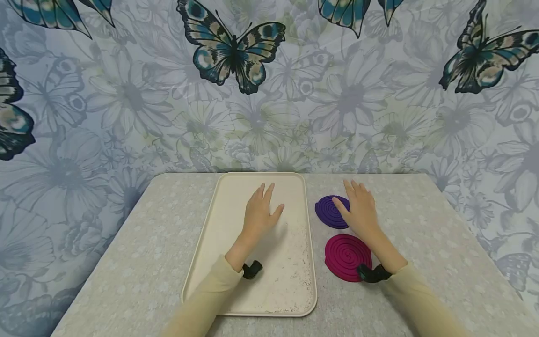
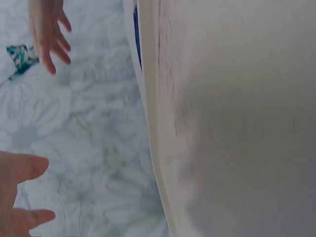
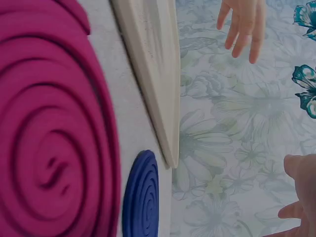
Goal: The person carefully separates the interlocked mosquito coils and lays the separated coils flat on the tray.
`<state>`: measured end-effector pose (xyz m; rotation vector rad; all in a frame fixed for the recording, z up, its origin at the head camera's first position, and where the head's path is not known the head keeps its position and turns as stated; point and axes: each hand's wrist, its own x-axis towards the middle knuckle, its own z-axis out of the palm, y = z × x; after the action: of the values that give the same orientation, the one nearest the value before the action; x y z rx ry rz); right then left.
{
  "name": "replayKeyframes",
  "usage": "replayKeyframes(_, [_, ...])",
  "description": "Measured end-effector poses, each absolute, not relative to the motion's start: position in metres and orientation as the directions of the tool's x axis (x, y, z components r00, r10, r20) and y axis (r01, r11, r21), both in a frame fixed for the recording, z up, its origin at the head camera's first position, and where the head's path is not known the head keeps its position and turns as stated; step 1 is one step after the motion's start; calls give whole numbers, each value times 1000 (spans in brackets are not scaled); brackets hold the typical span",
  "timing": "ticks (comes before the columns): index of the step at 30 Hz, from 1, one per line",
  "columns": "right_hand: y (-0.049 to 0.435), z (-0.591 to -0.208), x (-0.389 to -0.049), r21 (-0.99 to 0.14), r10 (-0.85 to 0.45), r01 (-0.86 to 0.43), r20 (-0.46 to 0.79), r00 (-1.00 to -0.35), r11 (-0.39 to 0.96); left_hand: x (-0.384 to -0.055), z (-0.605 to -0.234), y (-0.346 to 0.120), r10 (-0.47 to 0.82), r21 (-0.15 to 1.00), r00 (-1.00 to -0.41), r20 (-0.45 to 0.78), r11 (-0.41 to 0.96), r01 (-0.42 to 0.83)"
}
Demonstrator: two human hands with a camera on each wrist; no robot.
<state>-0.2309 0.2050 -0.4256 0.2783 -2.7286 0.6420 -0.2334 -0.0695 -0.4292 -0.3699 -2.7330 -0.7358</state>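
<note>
Above the cream tray [image 1: 248, 243] my left hand [image 1: 258, 213] hovers with its fingers spread and nothing in them. My right hand [image 1: 359, 208] is held over the table's right part, its fingers extended and free of any object. Nearest to it lies a purple spiral coil [image 1: 330, 212], partly covered by the thumb in the head view. Closer to me is a magenta spiral coil [image 1: 346, 255], flat on the table and wound tightly, with the right wrist's black strap overlapping its edge. The right wrist view shows the magenta coil [image 3: 54, 163] large and the purple coil [image 3: 143, 197] beyond it.
Both coils lie to the right of the tray, whose front right surface is speckled with dark marks. The table [image 1: 139, 262] has a pale patterned cover. A butterfly-and-flower backdrop [image 1: 261, 121] rises behind its far edge.
</note>
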Motion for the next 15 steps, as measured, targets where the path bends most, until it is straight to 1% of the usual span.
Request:
replayKeyframes(3, [213,-428,-222,-433,-101,-279,391,-915,857,-223,-430,-54,159,562,-927,339,756,335])
replayKeyframes(6, [221,-431,-213,-490,-80,-288,402,-912,823,-212,-430,-40,168,647,-935,314,683,340])
replayKeyframes(12, [235,-443,-192,-621,-25,-257,357,-934,740,-188,-429,-16,227,820,-952,202,493,292])
replayKeyframes(15, [241,-449,-182,-676,0,-239,334,-943,697,-177,-430,-5,268,882,-950,159,394,259])
